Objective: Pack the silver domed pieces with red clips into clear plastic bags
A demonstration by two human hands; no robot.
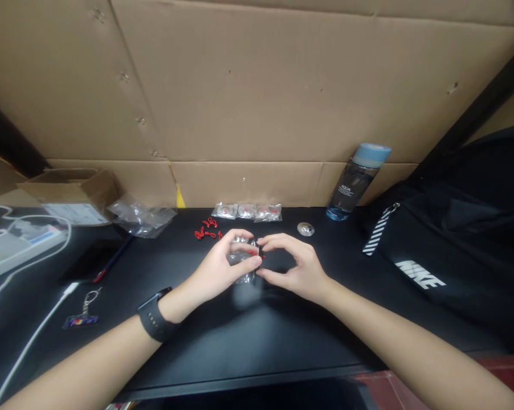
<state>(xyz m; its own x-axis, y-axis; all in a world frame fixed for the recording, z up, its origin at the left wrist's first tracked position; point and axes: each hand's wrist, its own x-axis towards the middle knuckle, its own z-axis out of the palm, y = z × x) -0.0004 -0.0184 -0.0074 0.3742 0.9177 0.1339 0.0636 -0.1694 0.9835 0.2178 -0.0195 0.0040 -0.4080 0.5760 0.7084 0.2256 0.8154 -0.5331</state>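
Both hands meet over the middle of the black table. My left hand (225, 262) and my right hand (297, 262) pinch a small dark disc-like item (259, 250) between their fingertips, with a bit of red showing on it. Clear plastic packaging (243, 267) lies under and behind my left fingers, partly hidden by them. Several red cord loops (208, 229) lie just beyond my left hand. Farther back, clear packets (246, 211) with red and pale contents stand in a row. A round, shiny piece (305, 229) rests beyond my right hand.
Leaning against the cardboard wall is a blue-capped bottle (353, 182). A black bag (449, 250) fills the right side. On the left are an open carton (75, 193), crumpled plastic (141, 216), a power strip (24, 247), a white cable (35, 336) and a keychain (81, 320).
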